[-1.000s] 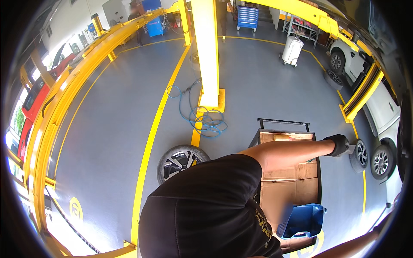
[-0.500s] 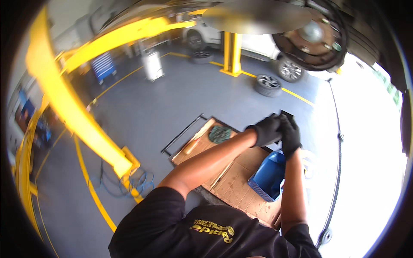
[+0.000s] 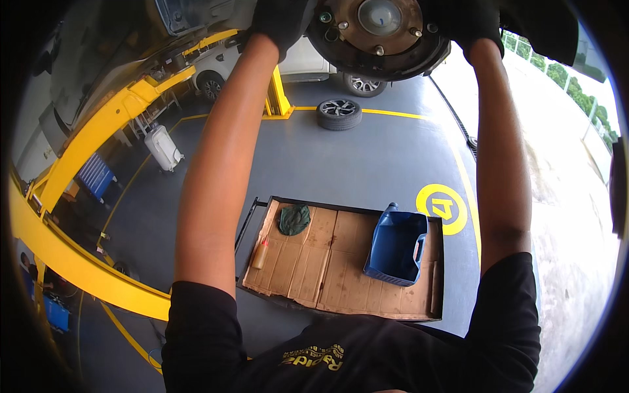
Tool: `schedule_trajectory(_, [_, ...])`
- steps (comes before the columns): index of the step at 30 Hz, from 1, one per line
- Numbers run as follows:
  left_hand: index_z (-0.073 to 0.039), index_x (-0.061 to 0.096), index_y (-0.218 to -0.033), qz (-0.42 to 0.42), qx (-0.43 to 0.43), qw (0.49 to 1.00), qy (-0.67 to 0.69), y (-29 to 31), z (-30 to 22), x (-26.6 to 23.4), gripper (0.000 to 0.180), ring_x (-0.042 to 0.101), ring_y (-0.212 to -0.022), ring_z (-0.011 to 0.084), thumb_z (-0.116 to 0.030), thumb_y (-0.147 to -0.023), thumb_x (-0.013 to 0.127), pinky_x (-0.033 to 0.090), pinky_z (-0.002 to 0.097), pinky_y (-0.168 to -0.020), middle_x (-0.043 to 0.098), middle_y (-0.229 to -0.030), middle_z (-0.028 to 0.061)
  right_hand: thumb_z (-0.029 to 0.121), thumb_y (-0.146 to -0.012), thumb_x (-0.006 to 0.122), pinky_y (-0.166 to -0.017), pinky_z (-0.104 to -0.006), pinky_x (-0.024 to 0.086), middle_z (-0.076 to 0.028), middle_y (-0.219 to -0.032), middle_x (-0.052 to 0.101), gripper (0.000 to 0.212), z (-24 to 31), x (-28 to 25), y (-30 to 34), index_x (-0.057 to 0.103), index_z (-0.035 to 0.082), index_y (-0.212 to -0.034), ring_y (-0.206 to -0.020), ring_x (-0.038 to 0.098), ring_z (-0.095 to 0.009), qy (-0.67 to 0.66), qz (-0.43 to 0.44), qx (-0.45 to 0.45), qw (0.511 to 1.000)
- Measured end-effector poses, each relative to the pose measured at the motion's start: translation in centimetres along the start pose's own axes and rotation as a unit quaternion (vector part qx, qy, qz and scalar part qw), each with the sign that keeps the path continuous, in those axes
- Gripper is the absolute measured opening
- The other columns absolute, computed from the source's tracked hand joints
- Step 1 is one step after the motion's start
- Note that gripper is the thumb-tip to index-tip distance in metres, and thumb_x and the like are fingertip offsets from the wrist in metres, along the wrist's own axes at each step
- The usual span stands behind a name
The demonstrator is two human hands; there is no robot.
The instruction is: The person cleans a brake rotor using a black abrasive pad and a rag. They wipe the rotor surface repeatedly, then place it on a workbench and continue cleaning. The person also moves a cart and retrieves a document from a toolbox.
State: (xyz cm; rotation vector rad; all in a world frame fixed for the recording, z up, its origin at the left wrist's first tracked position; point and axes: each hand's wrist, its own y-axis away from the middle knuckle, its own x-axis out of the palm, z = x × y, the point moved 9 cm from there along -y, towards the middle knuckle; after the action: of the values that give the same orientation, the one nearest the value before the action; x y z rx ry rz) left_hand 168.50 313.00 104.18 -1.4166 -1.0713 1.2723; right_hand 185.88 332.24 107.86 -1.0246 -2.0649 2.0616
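Reaching overhead, both gloved hands clasp the brake drum [image 3: 380,29] on the raised car: left hand [image 3: 282,19] curled over its left rim, right hand [image 3: 468,23] gripping its right.

Both arms are raised overhead, bare from the short black sleeves to the wrists. The left forearm is slanted up and slightly inward; the right is held nearly straight up. Both hands are covered by black gloves: the left hand [image 3: 283,23] and the right hand [image 3: 473,23] are kept well apart. Their fingers cannot be made out.
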Motion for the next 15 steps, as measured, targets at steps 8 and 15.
schedule_trajectory(8, [-0.003, 0.036, -0.154, -0.063, -0.049, 0.992, 0.098, 0.1, 7.8, 6.6, 0.058, 0.036, -0.147, 0.0319, -0.036, -0.107, 0.043, 0.029, 0.0376, -0.120, 0.041, -0.156, 0.0205, 0.025, -0.092, 0.062, -0.083, -0.0444, 0.054, -0.019, -0.104, 0.072, 0.028, 3.3, 1.3, 1.0, 0.069, 0.005, -0.111, -0.098, 0.068, -0.039, 0.138, 0.001, -0.155, 0.978])
schedule_trajectory(15, [-0.002, 0.042, -0.151, -0.106, -0.039, 0.989, 0.091, -0.6, 6.6, 4.8, 0.054, 0.041, -0.143, 0.0341, -0.035, -0.108, 0.042, 0.032, 0.0390, -0.118, 0.046, -0.152, 0.0218, 0.031, -0.096, 0.063, -0.087, -0.0398, 0.055, -0.012, -0.117, 0.072, 0.033, -3.4, 8.9, 5.8, 0.068, 0.010, -0.121, -0.105, 0.069, -0.031, -0.018, -0.142, 0.021, 0.989])
